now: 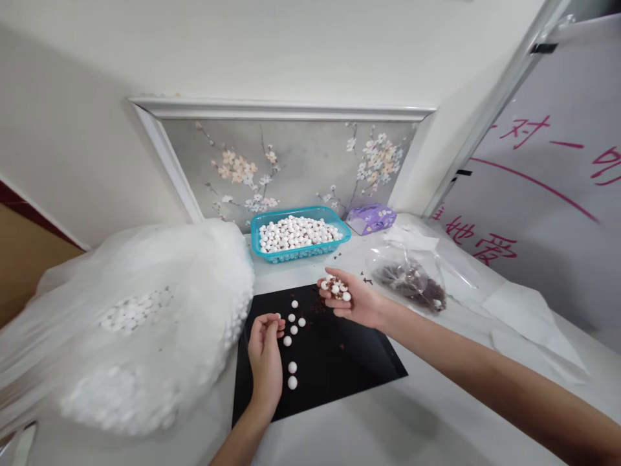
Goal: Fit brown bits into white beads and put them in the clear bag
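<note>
My right hand (352, 301) is turned palm up over the far right part of a black mat (334, 362). Cupped in it are several small white balls (336, 288) mixed with reddish-brown bits. On the mat's left side, my left hand (266, 343) has its fingers curled, with a white ball (278, 316) at the fingertips. Several loose white balls (294, 330) lie on the mat just right of that hand, two of them closer to me. More brown bits (317, 309) are scattered on the mat beneath my right hand.
Behind the mat stands a blue plastic basket (301, 256) full of white balls. A large clear bag (160, 323) of white balls fills the left side. To the right are a purple packet (371, 220), a clear bag with dark contents (412, 281) and white paper sheets (533, 323).
</note>
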`<control>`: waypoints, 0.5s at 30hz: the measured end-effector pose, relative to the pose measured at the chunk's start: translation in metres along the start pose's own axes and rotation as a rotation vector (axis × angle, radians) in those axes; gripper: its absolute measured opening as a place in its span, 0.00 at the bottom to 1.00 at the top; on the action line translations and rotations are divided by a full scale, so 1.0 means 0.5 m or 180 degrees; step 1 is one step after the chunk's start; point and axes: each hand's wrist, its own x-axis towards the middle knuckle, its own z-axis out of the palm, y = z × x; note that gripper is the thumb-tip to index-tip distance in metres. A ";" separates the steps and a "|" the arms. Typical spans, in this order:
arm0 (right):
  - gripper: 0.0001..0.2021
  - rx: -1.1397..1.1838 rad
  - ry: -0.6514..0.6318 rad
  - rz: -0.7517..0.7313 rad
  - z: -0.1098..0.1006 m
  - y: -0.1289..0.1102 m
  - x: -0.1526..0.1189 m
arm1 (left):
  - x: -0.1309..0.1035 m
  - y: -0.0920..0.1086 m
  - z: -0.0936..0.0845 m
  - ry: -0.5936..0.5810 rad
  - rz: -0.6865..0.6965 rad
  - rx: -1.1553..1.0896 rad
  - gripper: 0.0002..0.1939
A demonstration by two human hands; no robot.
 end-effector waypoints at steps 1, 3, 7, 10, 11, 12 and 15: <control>0.15 0.0162 -0.0053 -0.0014 -0.004 -0.002 0.000 | 0.000 -0.001 0.000 0.0006 0.0011 0.0010 0.06; 0.15 0.0345 -0.0089 -0.0005 -0.011 0.001 0.002 | 0.001 -0.001 0.000 0.0018 0.0023 0.0033 0.06; 0.15 0.0408 -0.0032 0.0118 -0.016 0.010 0.005 | -0.001 0.002 0.001 -0.0007 0.0024 0.0066 0.06; 0.16 0.0366 0.0143 0.0190 -0.011 0.011 0.004 | -0.003 0.005 0.001 -0.0002 0.0046 0.0080 0.07; 0.16 0.0356 0.0214 0.0203 -0.009 0.011 0.004 | -0.002 0.005 0.002 0.0005 0.0045 0.0082 0.07; 0.18 0.0354 0.0275 0.0206 -0.007 0.010 0.004 | -0.002 0.005 0.002 0.0008 0.0040 0.0082 0.07; 0.21 0.0447 0.0346 0.0141 -0.007 0.011 0.005 | 0.000 0.005 0.002 -0.0008 0.0033 0.0091 0.07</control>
